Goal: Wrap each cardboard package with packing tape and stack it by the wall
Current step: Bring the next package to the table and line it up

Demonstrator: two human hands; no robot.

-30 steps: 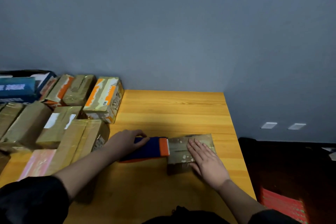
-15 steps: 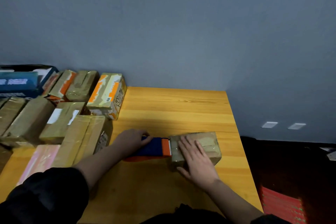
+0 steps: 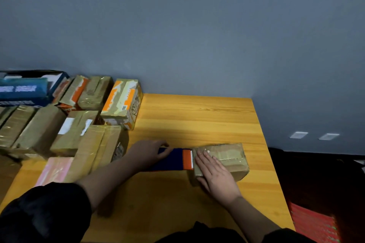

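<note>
A small brown cardboard package (image 3: 229,159) lies on the wooden table (image 3: 197,116), shiny with tape. My right hand (image 3: 214,173) lies flat on its left part, fingers straight, pressing it down. Against the package's left side sits a blue and orange tape dispenser (image 3: 175,159), its toothed white edge touching the box. My left hand (image 3: 147,153) grips the dispenser's blue end, fingers curled over it. Several taped packages (image 3: 79,130) are piled at the left, reaching back to the grey wall (image 3: 197,35).
An orange-and-white printed box (image 3: 123,102) stands nearest the wall at the pile's right edge. A blue box (image 3: 23,89) sits far left. A pink package (image 3: 55,169) lies at the front left. The table's right edge drops to a dark floor with a red mat (image 3: 314,223).
The package has been turned, so its long side runs to the right. My right hand shifted toward its left end. The dispenser stays pressed to the box under my left hand.
</note>
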